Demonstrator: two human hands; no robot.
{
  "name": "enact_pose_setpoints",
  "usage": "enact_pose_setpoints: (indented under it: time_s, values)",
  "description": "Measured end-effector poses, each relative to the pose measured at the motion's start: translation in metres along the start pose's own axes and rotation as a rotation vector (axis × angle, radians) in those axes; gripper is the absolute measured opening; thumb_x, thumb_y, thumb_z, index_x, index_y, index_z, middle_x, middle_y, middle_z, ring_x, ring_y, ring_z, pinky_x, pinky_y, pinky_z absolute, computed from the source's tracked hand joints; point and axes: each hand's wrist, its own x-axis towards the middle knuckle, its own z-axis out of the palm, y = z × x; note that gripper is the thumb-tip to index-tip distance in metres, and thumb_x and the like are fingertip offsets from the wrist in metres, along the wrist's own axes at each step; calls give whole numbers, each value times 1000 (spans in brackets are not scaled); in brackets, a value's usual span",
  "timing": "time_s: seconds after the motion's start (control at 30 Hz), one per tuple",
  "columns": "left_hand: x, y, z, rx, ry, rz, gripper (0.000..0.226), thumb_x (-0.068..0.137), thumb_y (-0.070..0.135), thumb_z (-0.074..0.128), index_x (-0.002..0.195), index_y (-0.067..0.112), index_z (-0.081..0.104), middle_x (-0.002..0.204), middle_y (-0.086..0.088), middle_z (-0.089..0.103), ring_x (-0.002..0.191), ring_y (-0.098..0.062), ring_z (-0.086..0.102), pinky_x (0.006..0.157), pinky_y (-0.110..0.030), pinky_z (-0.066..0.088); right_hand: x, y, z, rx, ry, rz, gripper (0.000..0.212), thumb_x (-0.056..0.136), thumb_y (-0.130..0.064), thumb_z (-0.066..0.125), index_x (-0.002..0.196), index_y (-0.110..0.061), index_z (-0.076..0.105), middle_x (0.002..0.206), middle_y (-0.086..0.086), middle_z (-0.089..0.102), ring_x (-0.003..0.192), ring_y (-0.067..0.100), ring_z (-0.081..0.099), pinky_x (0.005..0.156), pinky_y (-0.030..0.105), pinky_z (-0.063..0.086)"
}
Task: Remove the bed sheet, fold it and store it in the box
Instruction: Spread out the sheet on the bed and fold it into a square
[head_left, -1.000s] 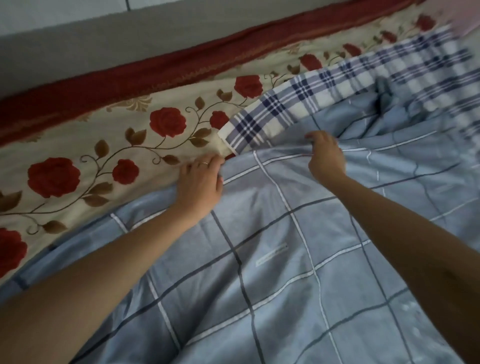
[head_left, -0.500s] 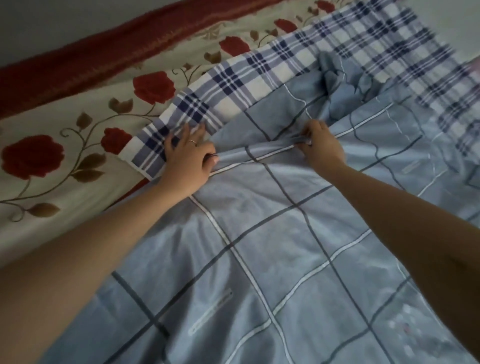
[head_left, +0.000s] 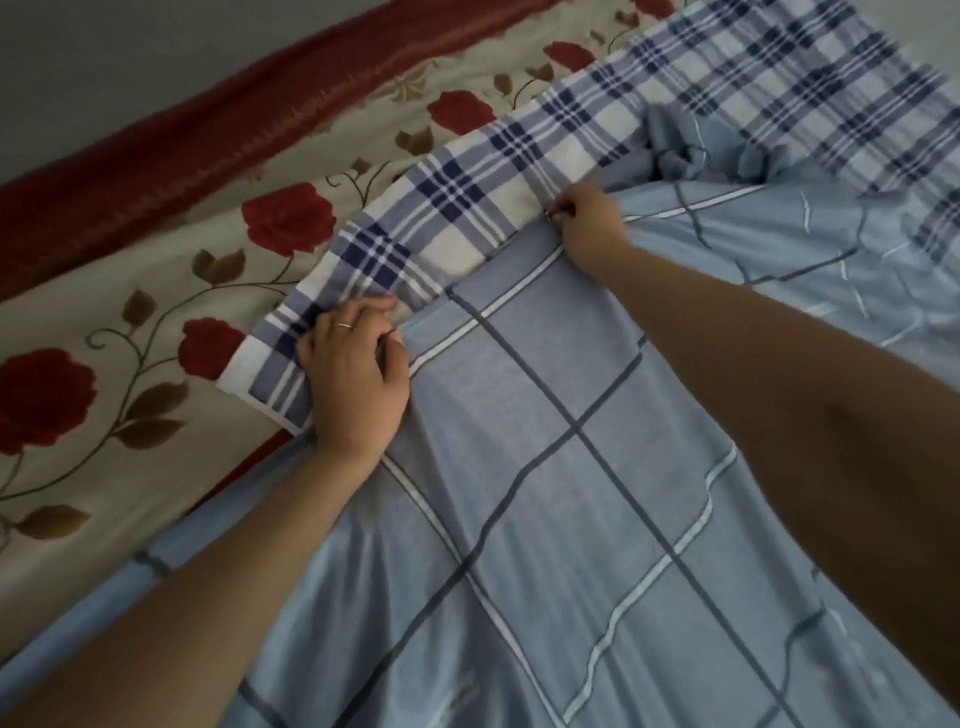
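A light blue bed sheet (head_left: 545, 519) with dark and white grid lines covers most of the view, stretched taut toward me. My left hand (head_left: 353, 374) grips its far edge at the left, fingers curled round the fold. My right hand (head_left: 587, 223) pinches the same edge further right. Beyond the edge lies a blue-and-white plaid sheet (head_left: 519, 171). The blue sheet bunches into a crumpled lump (head_left: 680, 145) past my right hand. No box is in view.
A cream mattress cover with red roses (head_left: 156, 322) lies to the left, bordered by a dark red band (head_left: 234, 130). A grey wall (head_left: 130, 62) runs behind it.
Both hands have pulled the blue sheet's edge toward me and to the right, uncovering more of the plaid sheet. My left hand went from lying flat to gripping the edge.
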Motion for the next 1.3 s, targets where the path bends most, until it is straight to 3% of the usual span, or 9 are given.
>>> enact_pose_setpoints:
  time_s: [0.23,0.4,0.57,0.8,1.0,1.1,1.17,1.23,1.3]
  values:
    - [2,8,-5,126,-180,-56,4,84,20,56,84,19,52,128,0,49,118,-26,40,96,-45,25,16,26,30,317,59,-35,23,97,-10,46,111,-1,60,113,12,62,106,22,54,78,14,32]
    - [88,34,2,226,-490,-364,96,76,60,63,146,21,12,157,-3,-13,143,-21,-16,111,-53,-11,13,30,31,470,3,-50,16,92,-1,52,101,4,64,101,14,65,92,16,53,77,15,37]
    - [153,60,53,237,-648,-723,150,44,93,51,144,11,-25,150,-14,-33,139,-32,-28,111,-60,-8,14,24,18,642,-39,35,14,89,4,56,98,7,67,93,13,64,88,16,54,67,1,39]
    - [168,72,60,336,-726,-813,160,34,92,56,139,12,-35,144,-13,-42,135,-32,-35,109,-63,-7,27,17,-4,654,-144,156,13,87,0,60,95,-1,71,96,10,69,88,16,59,75,15,41]
    - [179,80,56,374,-824,-869,162,33,93,54,139,8,-34,145,-16,-40,136,-35,-33,110,-61,-8,65,32,-66,265,-282,-109,17,85,-11,66,102,-7,68,101,9,66,93,20,62,87,30,48]
    - [178,79,57,375,-830,-882,161,34,93,54,138,9,-36,145,-15,-41,135,-34,-34,110,-62,-8,113,53,-113,281,36,105,49,91,-30,59,136,-19,42,127,10,51,100,22,57,83,35,48]
    - [179,80,57,375,-815,-887,160,36,92,54,137,8,-36,145,-15,-40,136,-34,-33,110,-62,-7,142,66,-135,313,2,263,76,89,-38,61,149,-24,15,139,11,42,111,29,53,82,35,47]
    - [181,81,58,381,-819,-895,159,37,92,54,137,7,-36,145,-16,-40,136,-34,-33,111,-61,-7,160,72,-140,287,-179,394,86,87,-40,65,150,-20,10,112,11,53,89,27,58,65,32,49]
    - [183,82,60,393,-827,-889,158,38,91,54,137,7,-36,145,-17,-40,136,-34,-33,111,-60,-8,167,74,-136,110,-391,394,61,90,-34,63,139,-10,37,80,7,54,63,19,52,53,28,45]
